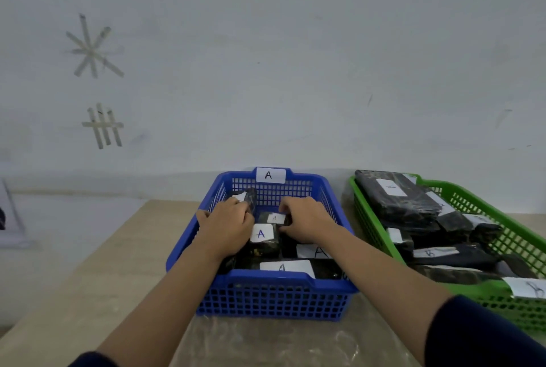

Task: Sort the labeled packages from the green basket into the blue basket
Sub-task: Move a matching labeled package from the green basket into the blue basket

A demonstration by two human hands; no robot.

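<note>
Inside blue basket (295, 295), A-labelled packages (261, 238), both hands

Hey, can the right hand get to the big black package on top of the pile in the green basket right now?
Probably yes. The right hand is down in the blue basket, but the big package lies uncovered on top of the pile in the green basket just to that side, with nothing between them except the basket walls.

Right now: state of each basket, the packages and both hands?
Blue basket: upright, tagged A, holds black packages labeled A.
Green basket: upright, piled with black packages; two visible labels read B.
Left hand: in blue basket, gripping a package.
Right hand: in blue basket, fingers on a small A package.
</note>
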